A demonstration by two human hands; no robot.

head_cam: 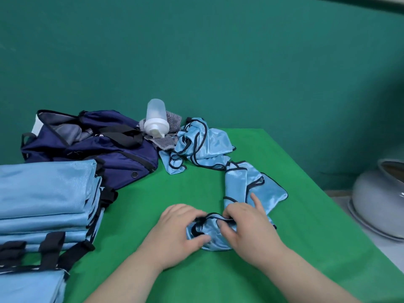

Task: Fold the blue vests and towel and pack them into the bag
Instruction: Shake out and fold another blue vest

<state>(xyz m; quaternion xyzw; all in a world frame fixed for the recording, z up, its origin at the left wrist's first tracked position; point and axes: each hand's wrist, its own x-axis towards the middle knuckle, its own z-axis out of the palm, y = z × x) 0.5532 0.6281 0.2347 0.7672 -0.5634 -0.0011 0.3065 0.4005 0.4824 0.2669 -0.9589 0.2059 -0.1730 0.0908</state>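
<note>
A crumpled light-blue vest (244, 180) with black trim stretches across the green table (306, 226) from the centre toward me. My left hand (177, 232) and my right hand (247, 228) both grip its near end, fingers curled into the bunched fabric. Another loose blue vest (203, 145) lies heaped further back. A stack of folded blue vests (46, 197) sits at the left. The navy bag (91, 145) lies open behind the stack. A grey patterned towel (168, 132) peeks out beside the bag, under a bottle.
A white plastic bottle (155, 119) rests tipped on the towel. More blue fabric with black straps (32, 278) lies at the near left corner. A pale grey lidded pot (380, 200) stands off the table's right edge. A teal backdrop rises behind.
</note>
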